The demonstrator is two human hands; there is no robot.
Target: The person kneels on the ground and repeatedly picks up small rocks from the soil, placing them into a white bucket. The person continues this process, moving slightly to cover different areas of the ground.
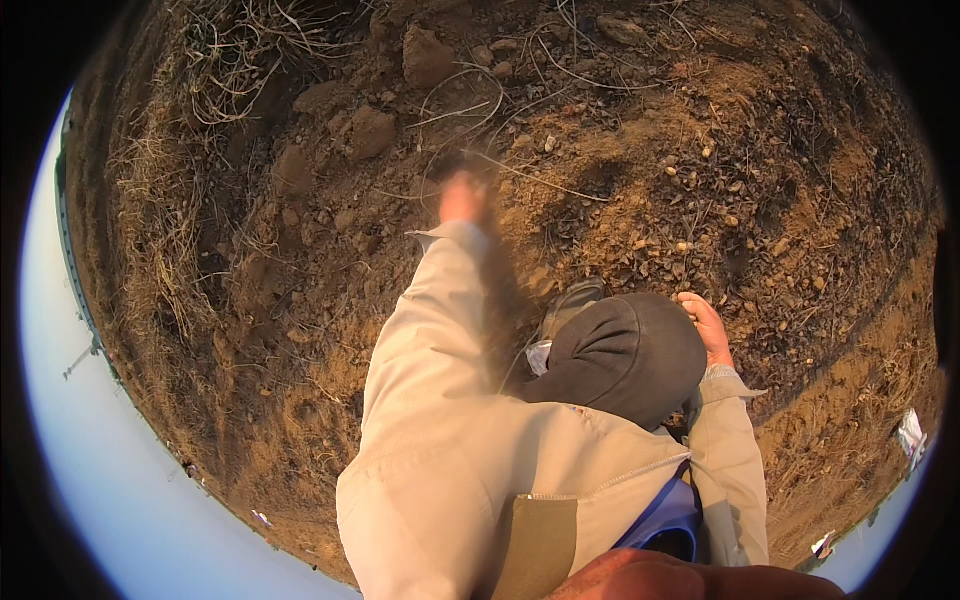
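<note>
My left hand [463, 196] is stretched out in front of me, low over loose brown soil [330, 202]. It is motion-blurred, and whether it holds anything is unclear. Thin dry stems [551, 178] lie around it. My right hand [705, 326] is beside my bent, dark-trousered knee [637, 352], its fingers curled; the knee hides part of it, and what it may hold cannot be told. Small pale pods or clods [684, 246] and dry leaf bits [660, 217] are scattered on the ground just beyond it.
Large soil clods [427, 56] lie ahead. A clump of dry grass [232, 60] is at the upper left. My shoe [571, 304] shows beside the knee, near a piece of clear plastic [538, 358]. White litter [911, 435] lies at the far right.
</note>
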